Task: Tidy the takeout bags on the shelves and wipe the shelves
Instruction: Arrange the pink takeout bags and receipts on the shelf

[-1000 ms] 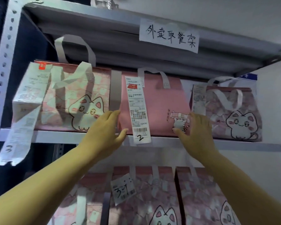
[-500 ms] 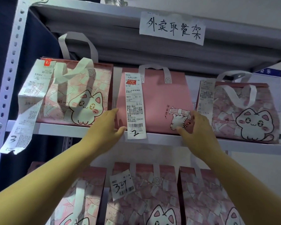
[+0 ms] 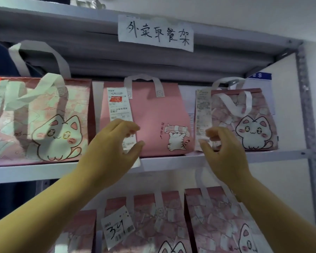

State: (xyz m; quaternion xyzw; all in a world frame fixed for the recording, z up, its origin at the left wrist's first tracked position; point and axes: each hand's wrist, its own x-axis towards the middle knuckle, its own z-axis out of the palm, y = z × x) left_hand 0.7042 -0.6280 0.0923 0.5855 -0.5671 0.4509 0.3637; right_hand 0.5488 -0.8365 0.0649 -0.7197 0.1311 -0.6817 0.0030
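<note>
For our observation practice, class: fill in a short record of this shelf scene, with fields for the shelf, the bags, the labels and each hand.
Place: metal shelf under a handwritten paper sign
Middle row: left cat-print bag, plain pink bag, right cat-print bag, all upright
Labels: receipt on the plain pink bag; numbered tag on a lower bag
Left hand: fingers half curled in front of the receipt, apparently holding nothing
Right hand: half curled, raised between the pink and right bags, apparently holding nothing
</note>
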